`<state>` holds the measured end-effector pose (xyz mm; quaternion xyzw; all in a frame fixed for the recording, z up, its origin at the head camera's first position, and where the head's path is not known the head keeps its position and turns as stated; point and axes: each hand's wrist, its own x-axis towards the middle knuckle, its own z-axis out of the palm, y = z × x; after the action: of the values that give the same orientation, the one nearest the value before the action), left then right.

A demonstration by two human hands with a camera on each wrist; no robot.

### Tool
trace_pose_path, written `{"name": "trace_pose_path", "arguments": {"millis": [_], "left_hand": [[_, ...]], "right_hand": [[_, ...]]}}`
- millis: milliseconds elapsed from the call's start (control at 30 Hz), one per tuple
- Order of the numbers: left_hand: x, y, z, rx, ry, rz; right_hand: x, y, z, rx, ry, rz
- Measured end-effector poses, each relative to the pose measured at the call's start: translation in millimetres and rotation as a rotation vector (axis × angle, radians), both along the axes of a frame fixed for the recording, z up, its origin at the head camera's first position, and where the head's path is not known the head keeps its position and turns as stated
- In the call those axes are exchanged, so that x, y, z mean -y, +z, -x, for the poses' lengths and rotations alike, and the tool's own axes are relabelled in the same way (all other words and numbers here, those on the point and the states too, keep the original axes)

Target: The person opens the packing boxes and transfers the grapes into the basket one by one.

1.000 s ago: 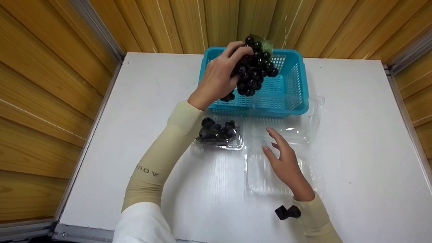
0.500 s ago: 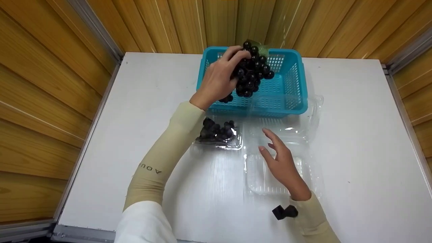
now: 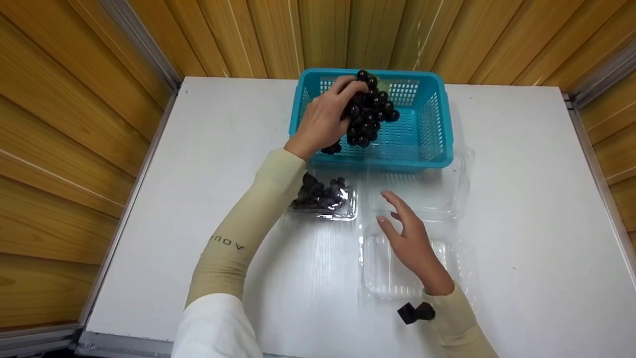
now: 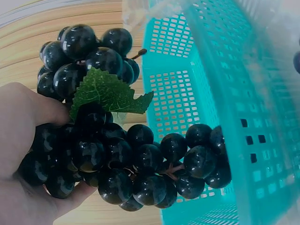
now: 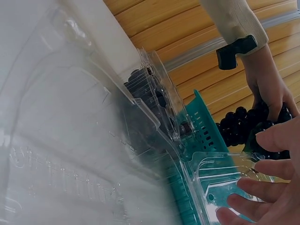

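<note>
My left hand [image 3: 325, 114] grips a bunch of dark grapes [image 3: 370, 112] over the blue plastic basket [image 3: 444, 119]. In the left wrist view the grapes [image 4: 145, 159] carry a green leaf [image 4: 105, 91], and the fingers curl round the bunch's near side. My right hand [image 3: 410, 238] holds nothing; its fingers are spread, loosely bent, above an open clear plastic clamshell box [image 3: 367, 288]. The right wrist view shows that hand [image 5: 272, 187] beside the clear lid [image 5: 206, 164]. Left of the clamshell, a second clear box [image 3: 353, 214] contains dark grapes [image 3: 325, 194], partly covered by my left sleeve.
The basket stands at the back of the white table [image 3: 526, 199], against a wood-panelled wall [image 3: 278, 40]. The clamshell's raised lid [image 3: 459, 194] leans near the basket's front side. A black wrist mount [image 3: 416, 313] juts from my right sleeve.
My left hand has lowered the grapes a little toward the basket. My right hand has drifted slightly left, and the clamshell has shifted slightly nearer to me.
</note>
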<state>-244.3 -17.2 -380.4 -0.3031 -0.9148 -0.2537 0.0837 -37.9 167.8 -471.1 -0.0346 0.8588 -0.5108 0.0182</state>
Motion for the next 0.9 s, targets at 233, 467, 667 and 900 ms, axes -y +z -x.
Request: {"name": "trace_pose_path", "arguments": {"millis": [233, 467, 667, 900], "left_hand": [[-1.5, -9.2, 6.8, 0.008, 0.032, 0.015], [-2.1, -17.0, 12.0, 0.049, 0.044, 0.053], [-2.8, -20.7, 17.1, 0.107, 0.051, 0.119], [-8.2, -24.4, 18.2, 0.164, 0.038, 0.151]], "right_hand": [[2.4, -0.9, -1.7, 0.02, 0.005, 0.004], [6.2, -1.1, -4.2, 0.018, 0.008, 0.019], [7.4, 0.3, -6.1, 0.015, 0.004, 0.017], [8.0, 0.6, -8.2, 0.035, -0.001, 0.018]]}}
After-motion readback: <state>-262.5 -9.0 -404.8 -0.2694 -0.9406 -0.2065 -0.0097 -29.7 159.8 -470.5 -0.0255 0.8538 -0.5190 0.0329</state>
